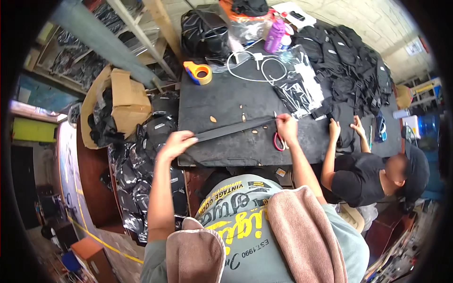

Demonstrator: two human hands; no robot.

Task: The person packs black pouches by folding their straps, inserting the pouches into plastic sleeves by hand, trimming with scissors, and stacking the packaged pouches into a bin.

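Observation:
A black strap (236, 129) is stretched between my two hands, low over the dark table. My left hand (177, 144) is closed on its left end, near the table's left edge. The fingers of my right hand (287, 128) pinch the other end. A pair of scissors with red handles (279, 142) shows beside and below my right hand, and a small pale tip shows above the fingertips. The hand hides the middle of the scissors, so I cannot tell whether it grips them. Another thin dark strip (222, 162) lies along the table's near edge.
An orange-and-blue tape dispenser (198, 74), a white cable (236, 66), a purple bottle (274, 37) and clear plastic bags (302, 89) lie farther back on the table (207, 101). Black bags (349, 61) are piled far right. A co-worker (368, 174) handles black fabric at right. A cardboard box (130, 96) stands left.

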